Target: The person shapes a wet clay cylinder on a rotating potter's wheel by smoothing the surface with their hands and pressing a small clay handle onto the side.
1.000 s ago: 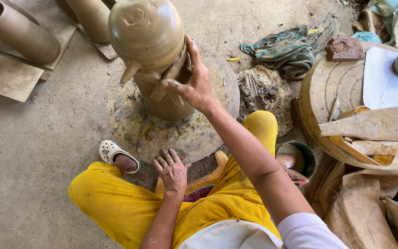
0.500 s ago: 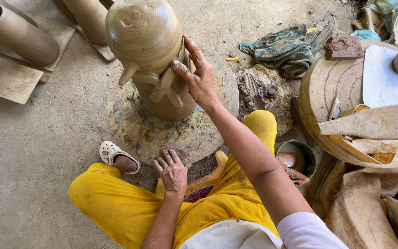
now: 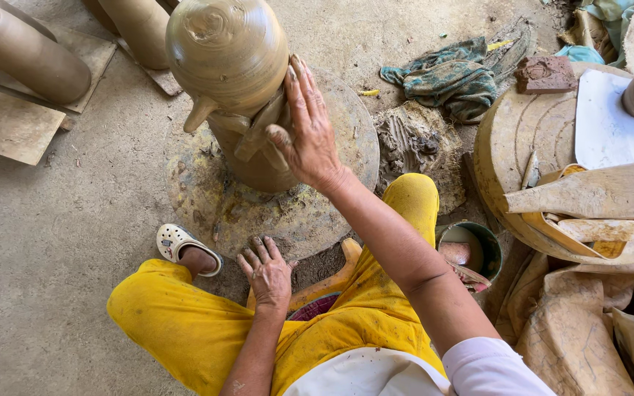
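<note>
While the right hand point(image 3: 308, 125) lies flat and open against the side of the tall clay vessel point(image 3: 229, 66), fingers spread over a soft strip of clay at its waist, the left hand point(image 3: 267, 270) rests open and palm down at the near edge of the round turning slab point(image 3: 346, 139), gripping nothing. The vessel stands upright on that slab, directly ahead of both hands, with a small spout jutting out on the far side from the right palm. Pressing such a join well probably calls for even, gentle pressure from the whole palm, so the wet wall does not dent, with the left hand steadying the slab. Just beside the right forearm sits a small green bucket point(image 3: 478, 246). Farther right lies a wooden disc point(image 3: 508, 147) carrying clay slabs; beyond it, a crumpled teal cloth point(image 3: 445, 77). Well to the left lie clay cylinders point(image 3: 27, 55) on boards.
</note>
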